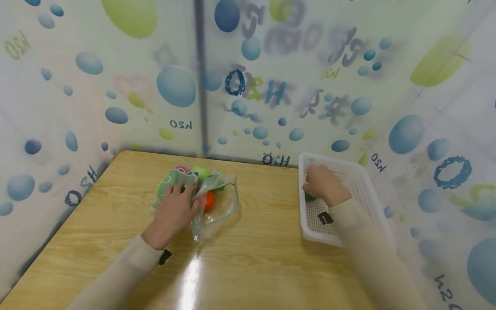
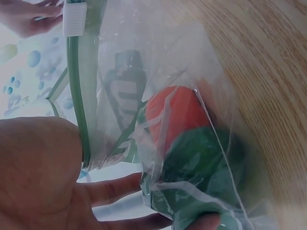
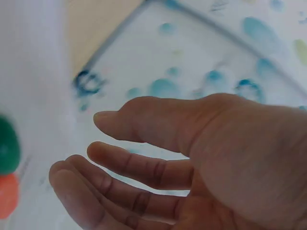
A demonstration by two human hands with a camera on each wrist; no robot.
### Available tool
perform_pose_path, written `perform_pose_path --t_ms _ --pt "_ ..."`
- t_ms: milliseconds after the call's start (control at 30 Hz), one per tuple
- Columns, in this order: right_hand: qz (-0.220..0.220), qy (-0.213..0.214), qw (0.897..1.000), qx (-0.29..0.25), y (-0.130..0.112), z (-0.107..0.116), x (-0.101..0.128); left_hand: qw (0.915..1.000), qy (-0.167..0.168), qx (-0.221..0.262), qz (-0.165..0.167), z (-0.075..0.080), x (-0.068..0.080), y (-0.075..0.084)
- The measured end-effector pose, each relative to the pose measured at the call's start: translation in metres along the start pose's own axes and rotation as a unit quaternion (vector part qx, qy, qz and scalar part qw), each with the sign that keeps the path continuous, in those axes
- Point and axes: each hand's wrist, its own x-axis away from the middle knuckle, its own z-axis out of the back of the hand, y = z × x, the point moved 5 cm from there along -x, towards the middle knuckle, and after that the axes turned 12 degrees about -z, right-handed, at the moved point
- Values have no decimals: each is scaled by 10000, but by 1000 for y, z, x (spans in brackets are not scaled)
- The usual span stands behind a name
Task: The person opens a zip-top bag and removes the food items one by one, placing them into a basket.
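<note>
My left hand (image 1: 176, 213) rests on a clear plastic zip bag (image 1: 228, 211) with green edging and a green print, its fingers spread over the printed side. Through the film show a red-orange toy piece (image 2: 175, 112) and a dark green piece (image 2: 201, 158). A white slider (image 2: 75, 19) sits on the bag's green zip strip. On the other side, my right hand (image 1: 323, 183) reaches down inside a white plastic basket (image 1: 304, 215). In the right wrist view its thumb and fingers are loosely bent and apart, with nothing between them. A dark green item (image 1: 310, 196) lies below that hand.
The wooden table (image 1: 259, 241) carries both bag and basket. Patterned curtain-like walls (image 1: 248, 107) with blue and green dots stand close behind and at both sides. In the right wrist view, a green item (image 3: 7, 146) and an orange one (image 3: 7, 195) show at the left edge.
</note>
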Motion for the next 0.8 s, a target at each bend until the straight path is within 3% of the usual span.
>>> perform_pose_path --t_ms 167,433,600,800 --pt "565 526 9967 -235 -27 -1 36 10000 33 -32 21 1 1 1" --pt "830 512 9919 -810 -78 -26 78 9999 61 -94 -41 1 1 4" --pt "1202 625 9862 -947 -112 -50 87 9999 50 -104 -18 0 1 6" --pt "1849 640 9733 -1196 -148 -79 84 10000 42 -35 -3 0 1 9"
